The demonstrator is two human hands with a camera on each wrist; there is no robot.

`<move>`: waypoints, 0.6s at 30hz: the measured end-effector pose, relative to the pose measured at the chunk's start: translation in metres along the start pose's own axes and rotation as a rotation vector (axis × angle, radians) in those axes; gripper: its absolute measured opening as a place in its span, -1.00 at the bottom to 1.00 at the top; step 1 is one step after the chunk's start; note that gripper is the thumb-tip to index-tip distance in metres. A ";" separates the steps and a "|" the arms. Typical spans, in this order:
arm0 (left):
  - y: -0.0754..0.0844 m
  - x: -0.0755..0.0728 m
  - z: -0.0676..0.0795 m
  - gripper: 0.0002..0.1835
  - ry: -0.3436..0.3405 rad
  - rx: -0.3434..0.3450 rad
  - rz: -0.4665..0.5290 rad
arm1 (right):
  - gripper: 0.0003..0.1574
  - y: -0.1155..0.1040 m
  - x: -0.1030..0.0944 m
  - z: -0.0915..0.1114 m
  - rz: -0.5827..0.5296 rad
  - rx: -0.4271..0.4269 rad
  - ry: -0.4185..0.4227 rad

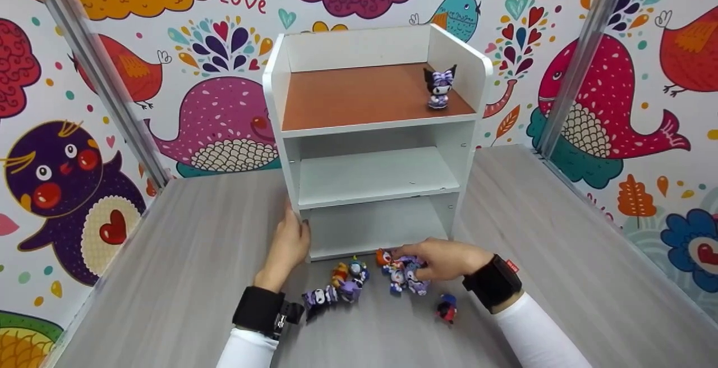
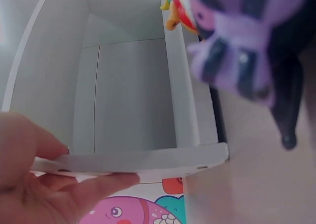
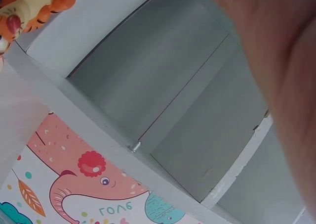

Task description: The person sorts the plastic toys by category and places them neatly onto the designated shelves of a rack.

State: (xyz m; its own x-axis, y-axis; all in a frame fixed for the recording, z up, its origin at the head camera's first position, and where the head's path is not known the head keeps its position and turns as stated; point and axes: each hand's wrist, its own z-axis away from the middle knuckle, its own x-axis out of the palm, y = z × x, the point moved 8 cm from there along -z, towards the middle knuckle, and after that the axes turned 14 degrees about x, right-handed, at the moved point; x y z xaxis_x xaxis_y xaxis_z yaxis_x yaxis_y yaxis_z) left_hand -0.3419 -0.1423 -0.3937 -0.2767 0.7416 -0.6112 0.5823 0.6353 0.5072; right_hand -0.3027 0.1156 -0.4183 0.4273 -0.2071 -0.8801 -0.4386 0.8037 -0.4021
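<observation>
A white shelf unit (image 1: 378, 198) with a brown top board stands on the table. My left hand (image 1: 290, 242) grips its left side panel low down; in the left wrist view the thumb and fingers lie on opposite sides of the panel edge. My right hand (image 1: 449, 258) reaches over a cluster of small figurines (image 1: 397, 278) in front of the shelf, thumb and index finger apart and partly hiding them. An orange tiger figurine (image 3: 37, 11) lies by the index fingertip. Nearer my left hand are a black-and-purple figurine (image 1: 320, 296) and a yellow bear figurine (image 1: 340, 274).
A black-eared figurine with a purple bow (image 1: 439, 88) stands on the shelf's top board at the right. A red-and-blue figurine (image 1: 447, 308) lies apart, front right. Patterned wall panels (image 1: 224, 127) stand behind and beside the grey table (image 1: 185, 278).
</observation>
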 end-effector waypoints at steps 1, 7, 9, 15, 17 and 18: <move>0.000 0.000 0.000 -0.30 0.000 -0.002 0.001 | -0.31 0.000 0.000 0.000 0.006 0.000 0.000; 0.000 0.000 0.000 -0.29 0.005 0.003 0.006 | -0.26 -0.001 0.000 -0.001 0.054 -0.024 0.039; 0.000 -0.001 0.000 -0.29 0.008 0.004 0.009 | -0.23 -0.001 0.000 -0.001 0.065 -0.025 0.050; 0.001 -0.002 0.001 -0.29 0.005 0.002 0.008 | -0.19 -0.002 0.000 -0.003 0.087 -0.043 0.071; 0.001 -0.002 0.001 -0.29 0.001 0.001 0.009 | -0.19 -0.004 -0.004 -0.002 0.075 -0.067 0.089; 0.001 -0.002 0.001 -0.29 -0.002 0.001 0.009 | -0.19 -0.006 -0.007 0.000 0.063 -0.084 0.103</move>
State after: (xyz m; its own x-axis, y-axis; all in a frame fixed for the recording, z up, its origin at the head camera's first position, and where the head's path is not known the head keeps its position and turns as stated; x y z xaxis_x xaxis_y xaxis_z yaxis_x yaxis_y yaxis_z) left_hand -0.3403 -0.1428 -0.3925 -0.2702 0.7467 -0.6078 0.5852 0.6286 0.5122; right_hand -0.3033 0.1121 -0.4099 0.3155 -0.2172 -0.9237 -0.5283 0.7684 -0.3612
